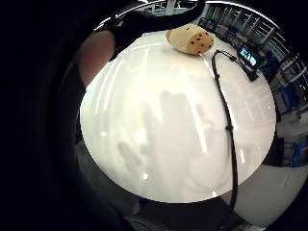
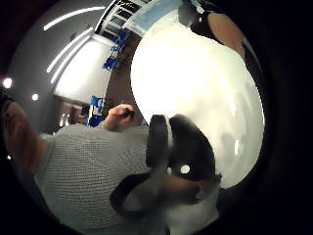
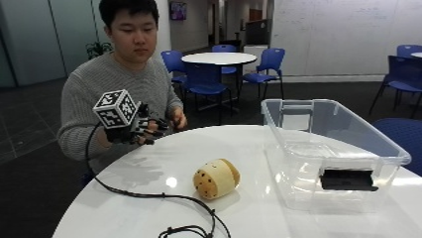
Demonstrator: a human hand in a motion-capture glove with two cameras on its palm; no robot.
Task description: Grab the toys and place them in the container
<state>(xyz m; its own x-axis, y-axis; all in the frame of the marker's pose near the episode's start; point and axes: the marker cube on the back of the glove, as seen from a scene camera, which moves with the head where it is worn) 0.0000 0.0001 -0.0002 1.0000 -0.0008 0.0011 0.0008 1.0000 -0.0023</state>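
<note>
Outside view: round white bench [image 3: 131,208] bearing one tan spotted toy [image 3: 215,178], lying on its side just beside the clear plastic container [image 3: 330,148]. Gloved right hand [image 3: 141,130] hovering above the bench edge, well apart from the toy on the side away from the container, fingers [image 3: 157,133] relaxed, gripping nothing.

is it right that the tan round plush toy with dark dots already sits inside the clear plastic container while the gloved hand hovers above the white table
Not quite. The outside view shows the tan round plush toy with dark dots lying on the white table, beside the clear plastic container, not inside it. The gloved right hand does hover above the table.
</note>
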